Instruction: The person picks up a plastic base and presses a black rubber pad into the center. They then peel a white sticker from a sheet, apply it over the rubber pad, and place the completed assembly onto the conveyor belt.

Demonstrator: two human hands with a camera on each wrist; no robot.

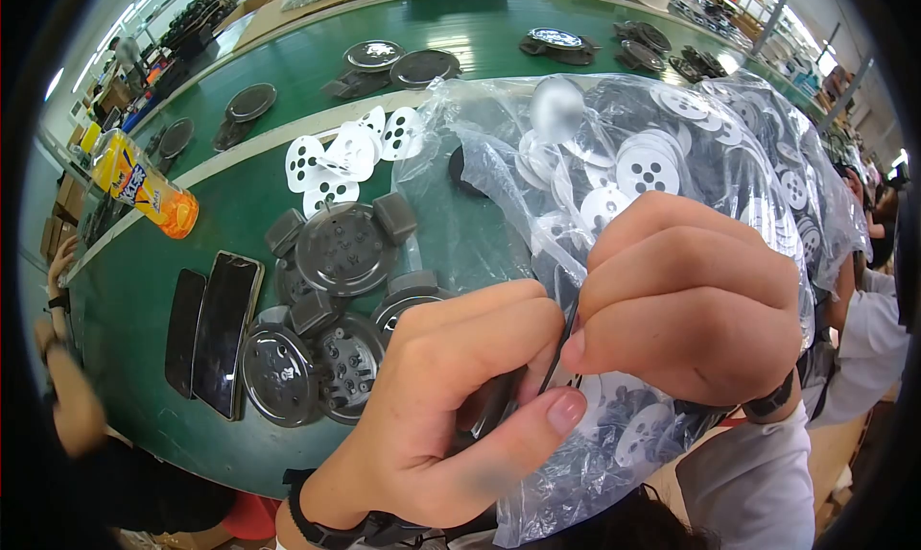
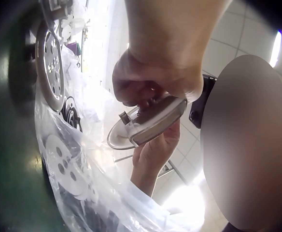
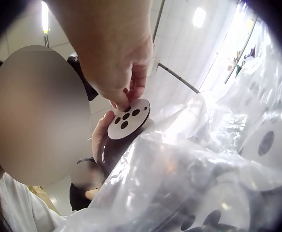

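My left hand (image 1: 451,406) grips a dark grey round part (image 1: 495,406), its fingers curled round it. In the left wrist view that part (image 2: 153,126) shows a rim and a raised block, under the left hand (image 2: 155,79). Between thumb and fingers my right hand (image 1: 686,305) pinches a disc seen nearly edge-on. The right wrist view shows this disc (image 3: 118,126) as white with several dark holes, below the right hand (image 3: 126,77). It lies close against the dark part (image 3: 113,153); whether they touch fully, I cannot tell.
A clear bag (image 1: 480,118) of white discs lies right of centre. Loose discs (image 1: 350,152), grey round parts (image 1: 345,248) and two phones (image 1: 228,329) lie on the green table (image 1: 211,454). A bottle (image 1: 144,185) stands at left; other people are at both sides.
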